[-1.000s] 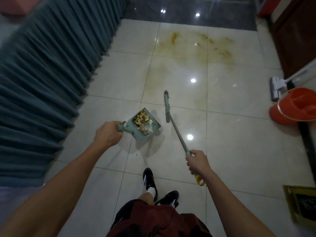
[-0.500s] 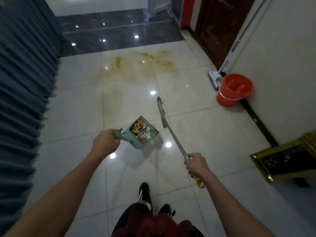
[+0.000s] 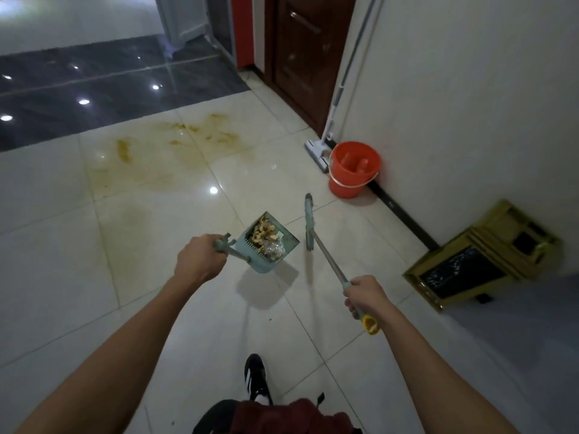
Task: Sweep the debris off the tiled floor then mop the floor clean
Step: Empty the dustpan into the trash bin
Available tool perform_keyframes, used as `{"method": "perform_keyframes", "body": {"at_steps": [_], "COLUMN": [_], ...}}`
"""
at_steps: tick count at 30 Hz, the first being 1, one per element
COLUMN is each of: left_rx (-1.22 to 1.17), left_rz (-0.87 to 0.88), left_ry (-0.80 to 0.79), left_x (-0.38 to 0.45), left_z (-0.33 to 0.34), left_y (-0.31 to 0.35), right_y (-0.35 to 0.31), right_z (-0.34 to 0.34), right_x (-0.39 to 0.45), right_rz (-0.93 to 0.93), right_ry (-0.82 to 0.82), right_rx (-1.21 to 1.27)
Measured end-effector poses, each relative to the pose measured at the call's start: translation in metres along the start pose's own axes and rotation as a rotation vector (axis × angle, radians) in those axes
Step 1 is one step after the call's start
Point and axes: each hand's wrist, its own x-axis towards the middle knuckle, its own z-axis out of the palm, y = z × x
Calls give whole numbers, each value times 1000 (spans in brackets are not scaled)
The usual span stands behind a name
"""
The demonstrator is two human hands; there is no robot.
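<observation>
our left hand (image 3: 200, 261) grips the dustpan (image 3: 266, 242) level so debris (image 3: 266, 234) stays in; right hand (image 3: 365, 296) fingers wrap the broom (image 3: 326, 258).

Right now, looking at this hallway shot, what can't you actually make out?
- Head view: whether the orange plastic bucket holds water; its inside is dim.
- The white flat mop: its handle top is cut off by the upper edge.
- What the debris in the teal plastic dustpan is; too small, blurred.
- The teal broom: bristles seen edge-on.
- Left hand hides the dustpan's grip; right hand covers part of the broom handle.
</observation>
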Motion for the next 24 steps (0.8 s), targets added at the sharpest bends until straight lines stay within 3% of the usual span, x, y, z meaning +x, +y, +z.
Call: {"method": "perform_keyframes", "body": {"at_steps": [12, 24], "left_rx": [25, 24], "left_rz": [249, 291], "left_ry": [-82, -55], "left_x": [130, 221], "left_z": [4, 28], "left_y": [116, 267], "right_y": [-47, -90], "right_z": [-74, -173], "right_x": [87, 201], "right_rz": [227, 209], "right_ry": [136, 72], "right_rx": [289, 326]}}
